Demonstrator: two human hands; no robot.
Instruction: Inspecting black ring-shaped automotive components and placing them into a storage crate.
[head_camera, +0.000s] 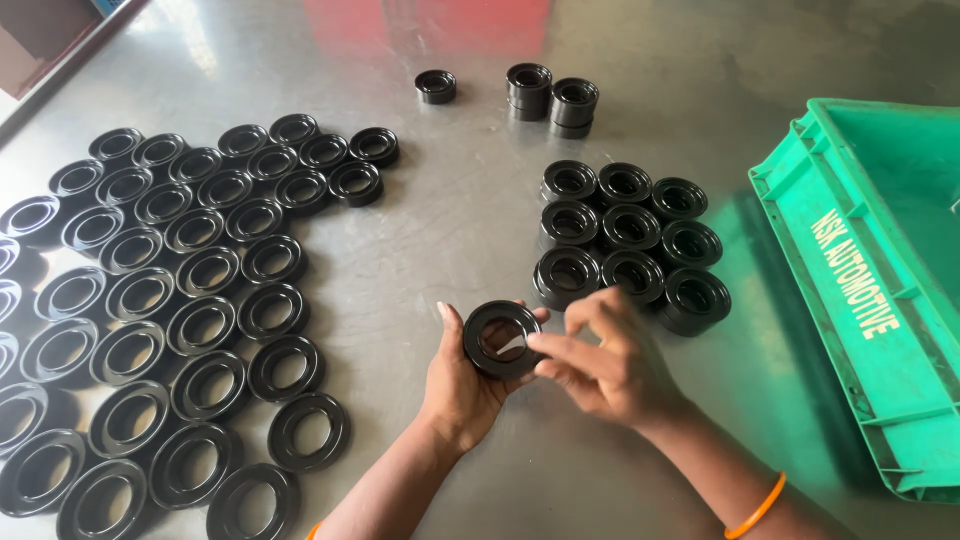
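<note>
I hold a black ring (502, 338) up above the steel desk (450, 240), my left hand (460, 385) cupping it from below with fingers closed on its rim. My right hand (605, 365) pinches narrow at the ring's inner edge. Many flat rings (170, 310) lie spread to my left. A tidy block of stacked rings (630, 245) sits just beyond my right hand, near a green crate (860, 300).

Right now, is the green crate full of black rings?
No, the part of the green crate in view holds no rings; the left hand holds one black ring.
</note>
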